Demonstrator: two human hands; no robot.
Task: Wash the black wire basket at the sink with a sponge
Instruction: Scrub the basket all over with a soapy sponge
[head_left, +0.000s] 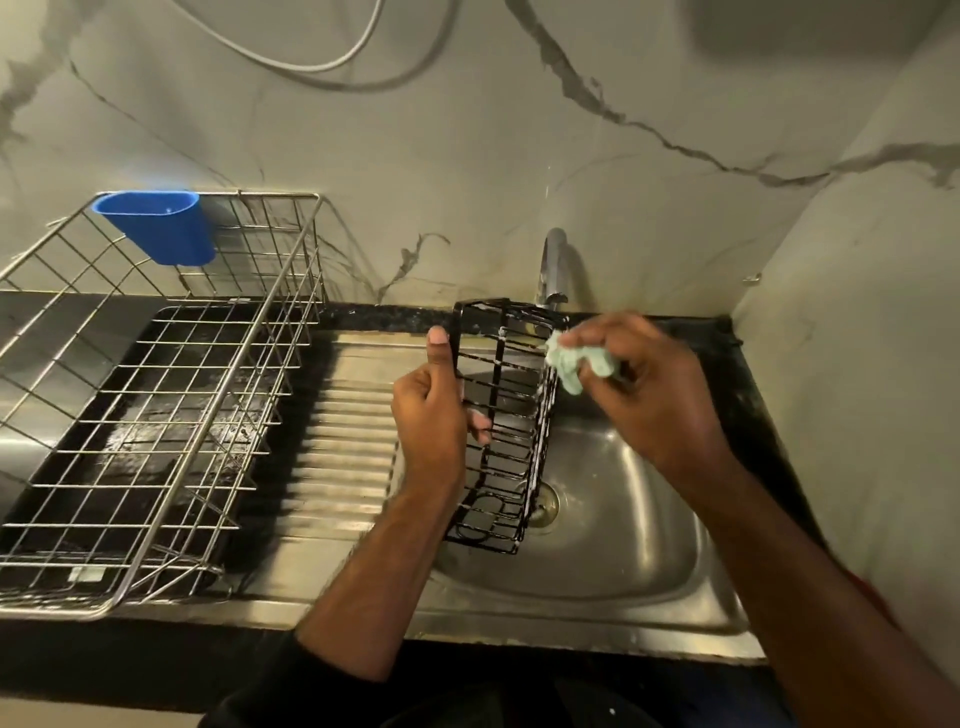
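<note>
Fingers (602, 338) of our right hand (649, 384) are curled tight, pinching a crumpled pale green sponge (571, 366) and pressing it against the far right edge of the basket (506, 431). Suds show white along that right-hand wire. Over on the other side, our left hand (431, 410) grips the basket's left rim: thumb (439, 348) straight up along the outer wire, the other fingers wrapped round, one fingertip (480, 421) poking through between the bars. So both hands are busy, one holding, one scrubbing.

The basket is black wire, long and narrow, held up off the metal and tilted, its far end up near the tap (553, 270) and its near end down over the sink (649, 545), just beside the drain (545, 506). We see no water running from the tap. The sink is steel, with a ribbed draining board (353, 441) to its left, where our left forearm crosses.

Further left on the dark table (748, 415) stands a big chrome dish rack (156, 415), and a blue plastic cup holder (156, 226) hangs on its back rail. Behind it all rises a marbled wall (467, 156), with a white cable (322, 62) looping across the top.
</note>
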